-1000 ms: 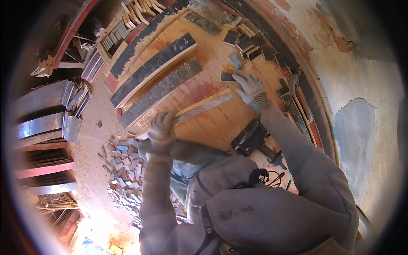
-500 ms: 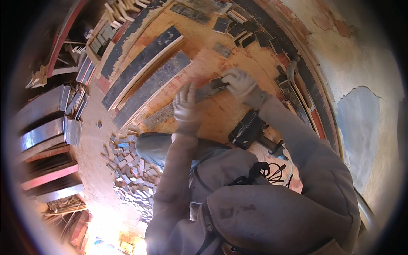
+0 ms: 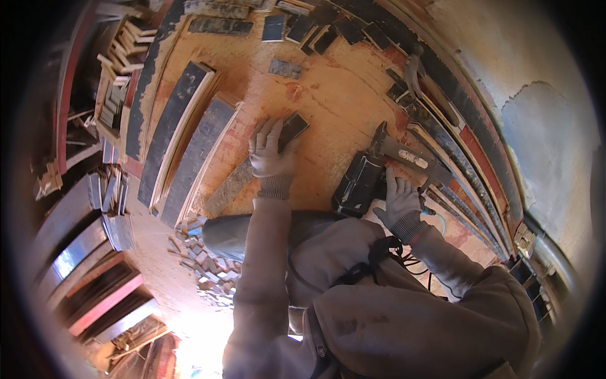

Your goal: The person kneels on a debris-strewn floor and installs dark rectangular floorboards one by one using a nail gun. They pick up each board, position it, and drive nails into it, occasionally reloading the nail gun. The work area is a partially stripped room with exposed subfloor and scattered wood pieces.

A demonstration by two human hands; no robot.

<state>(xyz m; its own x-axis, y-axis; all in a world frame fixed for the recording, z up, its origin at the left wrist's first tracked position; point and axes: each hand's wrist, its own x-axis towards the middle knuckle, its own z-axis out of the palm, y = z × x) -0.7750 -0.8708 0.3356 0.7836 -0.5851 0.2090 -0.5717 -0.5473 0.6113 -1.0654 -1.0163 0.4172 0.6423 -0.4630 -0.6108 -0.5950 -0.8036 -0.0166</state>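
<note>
My gloved left hand lies over a grey wooden strip. Its fingers press on a small dark wooden block at the strip's far end, and the palm hides where the two meet. On the right, my gloved right hand is closed around the handle of what looks like a nail gun, with a black housing and a grey-brown body. A pale blue hose shows by my right wrist. Part of the handle is hidden by the hand.
Long dark-faced boards lie stacked to the left of my hand. Small dark blocks and a grey offcut lie farther off. Along the right wall run stacked strips. A heap of small offcuts sits by my knee.
My right hand has left the block and come back to the nail gun's handle; the gun has turned. My left hand has moved onto the block. The view has swung.
</note>
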